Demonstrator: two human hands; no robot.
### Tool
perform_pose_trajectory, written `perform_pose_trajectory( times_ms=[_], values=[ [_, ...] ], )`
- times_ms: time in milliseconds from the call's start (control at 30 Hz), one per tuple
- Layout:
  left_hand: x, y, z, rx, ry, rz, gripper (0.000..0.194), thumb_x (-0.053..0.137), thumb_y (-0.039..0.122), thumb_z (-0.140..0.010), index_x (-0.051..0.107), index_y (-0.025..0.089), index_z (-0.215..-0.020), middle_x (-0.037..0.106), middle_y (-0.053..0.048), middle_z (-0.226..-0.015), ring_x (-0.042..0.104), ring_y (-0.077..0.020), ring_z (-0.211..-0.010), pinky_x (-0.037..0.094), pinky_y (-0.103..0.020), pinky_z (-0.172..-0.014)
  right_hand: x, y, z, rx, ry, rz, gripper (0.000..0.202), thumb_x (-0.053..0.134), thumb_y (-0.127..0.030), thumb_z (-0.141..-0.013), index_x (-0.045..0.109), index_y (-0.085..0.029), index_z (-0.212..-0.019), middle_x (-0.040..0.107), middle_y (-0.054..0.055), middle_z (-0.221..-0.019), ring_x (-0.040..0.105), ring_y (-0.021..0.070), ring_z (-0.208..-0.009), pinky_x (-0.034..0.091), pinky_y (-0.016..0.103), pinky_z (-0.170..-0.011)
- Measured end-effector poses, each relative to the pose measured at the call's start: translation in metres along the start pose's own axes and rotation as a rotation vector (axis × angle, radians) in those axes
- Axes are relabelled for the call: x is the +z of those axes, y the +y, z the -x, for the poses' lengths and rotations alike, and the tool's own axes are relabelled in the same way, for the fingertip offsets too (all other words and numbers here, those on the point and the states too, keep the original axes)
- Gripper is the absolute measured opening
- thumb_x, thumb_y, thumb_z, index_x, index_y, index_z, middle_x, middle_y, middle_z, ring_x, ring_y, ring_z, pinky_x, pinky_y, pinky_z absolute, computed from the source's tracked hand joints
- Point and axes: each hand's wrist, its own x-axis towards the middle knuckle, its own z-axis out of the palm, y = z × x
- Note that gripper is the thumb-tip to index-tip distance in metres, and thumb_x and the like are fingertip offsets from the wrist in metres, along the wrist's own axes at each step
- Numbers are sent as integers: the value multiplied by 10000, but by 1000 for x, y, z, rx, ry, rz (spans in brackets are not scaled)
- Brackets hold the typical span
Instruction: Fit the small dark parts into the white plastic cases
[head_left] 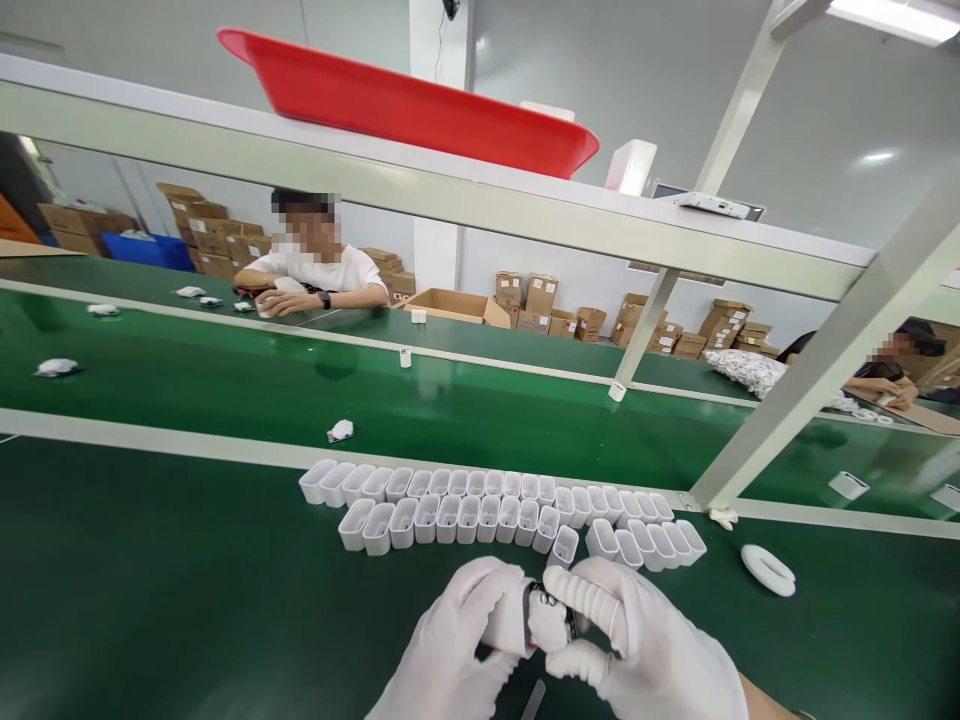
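Note:
My left hand (450, 645), in a white glove, is closed around a white plastic housing (505, 622) low in the middle of the view. My gloved right hand (649, 640) pinches a small black-edged part with a white lump (549, 622) between thumb and fingers. This part sits at the housing's open end; how deep it reaches inside is hidden. Just beyond my hands stands a single open white housing (564, 546). Below them on the green table lies a narrow pale strip (533, 700), partly cut off by the frame.
Rows of open white housings (448, 518) line the table's far edge. A white ring-shaped roll (768, 570) lies at right. Beyond runs a green belt (495, 390) carrying a few parts (341, 431). A slanted post (795, 380) and an overhead shelf with a red tray (420, 105) frame the view. Co-workers sit opposite.

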Motion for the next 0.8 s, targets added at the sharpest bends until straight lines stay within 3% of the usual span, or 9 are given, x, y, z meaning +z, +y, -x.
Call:
perform_pose_trajectory(
  times_ms=[233, 400, 633, 800],
  values=[
    [1, -2, -1, -95, 3, 120, 415, 541, 208, -754, 673, 335, -1126, 604, -17, -1311, 617, -258, -1150, 554, -364, -939, -8, -13, -8, 50, -107, 5, 194, 787, -220, -762, 624, -227, -867, 637, 18, -890, 617, 205, -856, 540, 359, -823],
    [2, 5, 3, -32, 89, 127, 400, 527, 188, -756, 683, 307, -1104, 630, -39, -1262, 637, -260, -1115, 552, -397, -936, -6, -16, -8, 77, -105, 39, 172, 771, -260, -801, 636, -215, -898, 633, 20, -896, 612, 199, -866, 541, 371, -862],
    [4, 7, 5, 13, 172, 122, 384, 524, 171, -747, 694, 320, -1058, 662, -18, -1196, 659, -244, -1074, 555, -393, -928, 0, -2, -9, -236, -28, 174, 252, 794, -309, -774, 675, -216, -974, 657, 26, -876, 631, 188, -780, 590, 330, -780],
    [3, 6, 4, 43, 156, 142, 382, 528, 170, -732, 700, 298, -1047, 669, -33, -1180, 661, -232, -1057, 536, -370, -940, 2, 8, -10, -291, -49, 101, 310, 654, -513, -854, 674, -221, -956, 641, 28, -848, 626, 190, -790, 578, 329, -798]
  ],
)
